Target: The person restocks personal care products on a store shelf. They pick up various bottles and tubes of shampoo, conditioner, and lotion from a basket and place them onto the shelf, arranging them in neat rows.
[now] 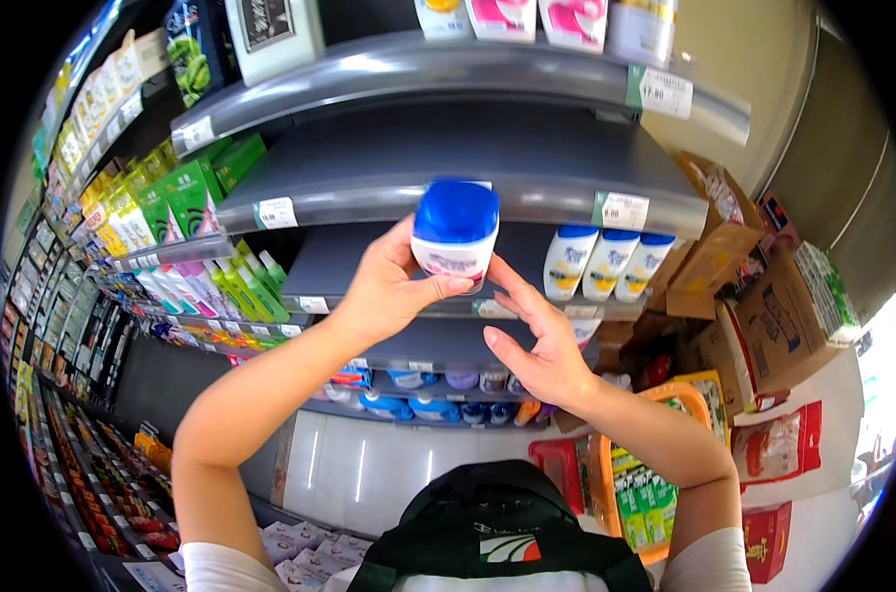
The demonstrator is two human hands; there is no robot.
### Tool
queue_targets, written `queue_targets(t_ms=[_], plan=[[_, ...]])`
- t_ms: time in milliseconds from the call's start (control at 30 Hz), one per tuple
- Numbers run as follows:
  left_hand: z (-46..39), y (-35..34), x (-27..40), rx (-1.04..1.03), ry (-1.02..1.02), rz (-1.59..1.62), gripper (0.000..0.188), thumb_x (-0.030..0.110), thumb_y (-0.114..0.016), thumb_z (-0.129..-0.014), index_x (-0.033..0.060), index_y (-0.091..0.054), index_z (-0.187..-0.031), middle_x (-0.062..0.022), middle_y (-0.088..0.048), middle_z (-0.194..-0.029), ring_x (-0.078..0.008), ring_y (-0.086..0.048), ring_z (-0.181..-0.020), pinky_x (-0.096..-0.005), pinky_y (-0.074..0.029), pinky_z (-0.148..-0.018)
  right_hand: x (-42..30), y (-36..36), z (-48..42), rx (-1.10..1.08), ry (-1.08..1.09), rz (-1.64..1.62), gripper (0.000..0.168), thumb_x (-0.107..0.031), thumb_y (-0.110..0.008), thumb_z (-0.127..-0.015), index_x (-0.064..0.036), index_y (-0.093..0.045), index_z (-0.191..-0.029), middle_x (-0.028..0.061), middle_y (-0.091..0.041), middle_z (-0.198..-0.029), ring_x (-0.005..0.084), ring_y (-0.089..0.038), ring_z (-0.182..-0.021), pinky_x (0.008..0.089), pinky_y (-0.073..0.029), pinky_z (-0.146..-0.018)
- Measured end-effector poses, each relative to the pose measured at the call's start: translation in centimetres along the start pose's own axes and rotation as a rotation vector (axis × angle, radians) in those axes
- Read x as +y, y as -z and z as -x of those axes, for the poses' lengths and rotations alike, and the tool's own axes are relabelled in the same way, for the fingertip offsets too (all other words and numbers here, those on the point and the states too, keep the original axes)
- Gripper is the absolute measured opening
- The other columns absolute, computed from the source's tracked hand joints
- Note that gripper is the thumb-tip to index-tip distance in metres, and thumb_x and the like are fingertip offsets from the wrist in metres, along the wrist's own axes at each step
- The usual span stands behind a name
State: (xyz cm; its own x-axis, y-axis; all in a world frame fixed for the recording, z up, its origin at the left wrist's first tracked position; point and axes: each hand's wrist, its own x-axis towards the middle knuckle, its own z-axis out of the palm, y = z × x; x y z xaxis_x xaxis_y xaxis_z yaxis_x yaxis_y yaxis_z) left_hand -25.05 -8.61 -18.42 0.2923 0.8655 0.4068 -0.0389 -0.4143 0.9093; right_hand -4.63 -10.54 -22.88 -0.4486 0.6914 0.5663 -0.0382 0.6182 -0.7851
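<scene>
My left hand (385, 285) grips a white shampoo-type bottle (455, 222) with a blue cap, its thumb across the front of the label. The bottle is held up before the shelves with its cap tilted towards me. My right hand (543, 348) is just right of the bottle, palm turned inward and fingers apart. Its fingertips are close to the bottle's lower side; whether they touch it is hard to tell. Behind my right hand, three similar white bottles (609, 265) with blue caps stand on a lower shelf (374, 259).
A grey shelf (448, 148) with price tags crosses behind the bottle. More bottles (500, 18) stand above. Green boxes (185, 196) and pump bottles are at the left. Cardboard boxes (774, 333) and an orange basket (603, 488) of packages stand at the right.
</scene>
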Motion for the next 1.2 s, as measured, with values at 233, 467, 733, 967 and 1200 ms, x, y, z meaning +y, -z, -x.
queue_targets(t_ms=[233, 467, 733, 967, 1200], plan=[[-1.9, -2.3, -11.7, 0.085, -0.044, -0.107, 0.038, 0.008, -0.076, -0.075, 0.0047, -0.058, -0.109, -0.0041, -0.063, -0.101, -0.0123, -0.059, -0.094, -0.0281, -0.047, -0.085, 6.6, -1.0, 3.3, 0.088, -0.127, 0.037, 0.082, 0.004, -0.058, -0.079, -0.007, -0.013, -0.148, 0.0183, -0.013, -0.154, 0.0322, -0.027, -0.138, 0.0398, -0.031, -0.108], [-5.2, -3.6, -15.8, 0.012, 0.019, -0.234, 0.040, 0.005, -0.075, -0.074, 0.0040, -0.057, -0.110, -0.0074, -0.067, -0.099, -0.0152, -0.063, -0.093, -0.0291, -0.051, -0.083, 10.7, 0.3, 4.2, 0.162, -0.239, 0.074, 0.084, 0.002, -0.058, -0.078, -0.003, -0.011, -0.148, 0.0197, -0.014, -0.153, 0.0303, -0.020, -0.141, 0.0349, -0.022, -0.113], [-7.5, -4.1, -16.3, 0.004, 0.164, -0.202, 0.040, 0.010, -0.077, -0.075, 0.0010, -0.058, -0.109, -0.0101, -0.067, -0.102, -0.0180, -0.064, -0.093, -0.0316, -0.051, -0.084, 12.0, 1.1, 5.1, 0.170, -0.285, 0.067, 0.082, -0.002, -0.059, -0.079, -0.003, -0.013, -0.147, 0.0201, -0.022, -0.151, 0.0295, -0.024, -0.139, 0.0343, -0.024, -0.111], [-7.5, -4.1, -16.2, -0.001, 0.229, -0.111, 0.044, 0.009, -0.078, -0.074, 0.0013, -0.058, -0.112, -0.0104, -0.066, -0.104, -0.0180, -0.064, -0.094, -0.0317, -0.051, -0.085, 12.3, 1.3, 5.0, 0.176, -0.303, 0.052, 0.081, -0.004, -0.060, -0.080, -0.004, -0.015, -0.147, 0.0195, -0.025, -0.149, 0.0309, -0.028, -0.138, 0.0364, -0.027, -0.110], [-7.2, -4.5, -16.1, 0.025, 0.241, -0.111, 0.045, 0.010, -0.077, -0.075, 0.0001, -0.057, -0.114, -0.0111, -0.066, -0.104, -0.0177, -0.064, -0.094, -0.0309, -0.051, -0.084, 12.4, 1.0, 4.8, 0.196, -0.367, -0.040, 0.079, -0.002, -0.060, -0.084, -0.010, -0.015, -0.148, 0.0146, -0.025, -0.149, 0.0323, -0.026, -0.138, 0.0454, -0.026, -0.110]])
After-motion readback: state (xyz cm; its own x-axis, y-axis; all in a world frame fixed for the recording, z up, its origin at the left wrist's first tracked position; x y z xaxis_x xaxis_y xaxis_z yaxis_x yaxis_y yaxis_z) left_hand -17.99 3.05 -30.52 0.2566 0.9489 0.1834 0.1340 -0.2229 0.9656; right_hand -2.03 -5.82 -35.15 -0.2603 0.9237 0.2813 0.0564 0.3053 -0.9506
